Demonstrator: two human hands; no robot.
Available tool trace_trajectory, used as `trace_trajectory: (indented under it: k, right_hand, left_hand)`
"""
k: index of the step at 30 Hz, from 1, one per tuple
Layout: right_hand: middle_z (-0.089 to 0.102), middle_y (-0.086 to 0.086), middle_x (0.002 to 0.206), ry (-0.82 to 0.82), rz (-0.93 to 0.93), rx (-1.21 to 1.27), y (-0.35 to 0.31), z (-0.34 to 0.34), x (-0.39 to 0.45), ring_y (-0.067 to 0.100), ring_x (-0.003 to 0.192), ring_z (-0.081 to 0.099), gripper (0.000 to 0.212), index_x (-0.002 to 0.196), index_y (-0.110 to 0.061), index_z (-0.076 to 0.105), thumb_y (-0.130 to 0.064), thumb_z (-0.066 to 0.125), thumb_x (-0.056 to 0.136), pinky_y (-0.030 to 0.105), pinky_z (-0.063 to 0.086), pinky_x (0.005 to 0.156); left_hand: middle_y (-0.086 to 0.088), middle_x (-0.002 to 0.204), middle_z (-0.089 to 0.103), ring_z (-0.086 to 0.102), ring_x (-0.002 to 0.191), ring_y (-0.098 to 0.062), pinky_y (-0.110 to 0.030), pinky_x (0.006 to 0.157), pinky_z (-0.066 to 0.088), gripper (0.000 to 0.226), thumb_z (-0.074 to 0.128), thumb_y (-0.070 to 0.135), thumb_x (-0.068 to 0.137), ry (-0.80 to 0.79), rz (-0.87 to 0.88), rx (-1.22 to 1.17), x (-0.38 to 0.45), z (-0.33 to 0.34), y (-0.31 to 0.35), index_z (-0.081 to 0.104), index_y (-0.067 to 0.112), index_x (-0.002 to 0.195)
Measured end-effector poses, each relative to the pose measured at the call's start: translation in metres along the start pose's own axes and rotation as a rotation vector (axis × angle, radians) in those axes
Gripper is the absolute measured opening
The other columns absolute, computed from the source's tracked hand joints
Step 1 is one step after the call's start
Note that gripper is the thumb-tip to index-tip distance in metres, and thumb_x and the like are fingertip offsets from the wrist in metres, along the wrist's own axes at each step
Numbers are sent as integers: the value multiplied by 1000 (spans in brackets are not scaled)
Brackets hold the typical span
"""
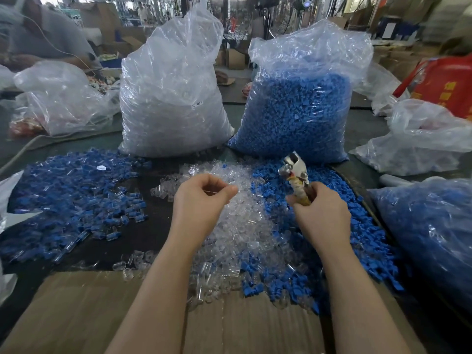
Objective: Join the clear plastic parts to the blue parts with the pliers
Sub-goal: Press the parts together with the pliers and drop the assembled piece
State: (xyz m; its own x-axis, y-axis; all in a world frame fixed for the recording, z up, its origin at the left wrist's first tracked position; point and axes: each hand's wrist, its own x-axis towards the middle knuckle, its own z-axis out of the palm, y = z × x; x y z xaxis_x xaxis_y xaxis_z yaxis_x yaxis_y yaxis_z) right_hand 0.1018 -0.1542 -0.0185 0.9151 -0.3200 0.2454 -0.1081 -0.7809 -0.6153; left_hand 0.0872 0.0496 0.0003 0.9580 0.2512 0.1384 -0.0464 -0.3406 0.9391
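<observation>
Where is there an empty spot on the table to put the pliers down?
Bare dark table shows between the joined pile and the clear pile. The cardboard nearest you is mostly bare too. Around the pliers and the blue pile, it's crowded.

The taped handles of the metal pliers are hidden inside the right hand. Whether the curled left hand pinches anything is too small to tell. The red printed bag is cut off at the right edge, its lettering blurred.
</observation>
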Motion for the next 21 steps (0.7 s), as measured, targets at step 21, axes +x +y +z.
trace_trajectory:
  k: [21]
  right_hand:
    - [61, 5, 75, -18, -214, 729, -33, 10, -22, 20, 63, 54, 14, 84, -16, 61, -25, 69, 91, 33, 47, 58]
  left_hand:
    - [-6, 75, 75, 73, 71, -13, -18, 63, 56, 8, 75, 1, 82, -9, -151, -627, -21, 32, 24, 74, 8, 86]
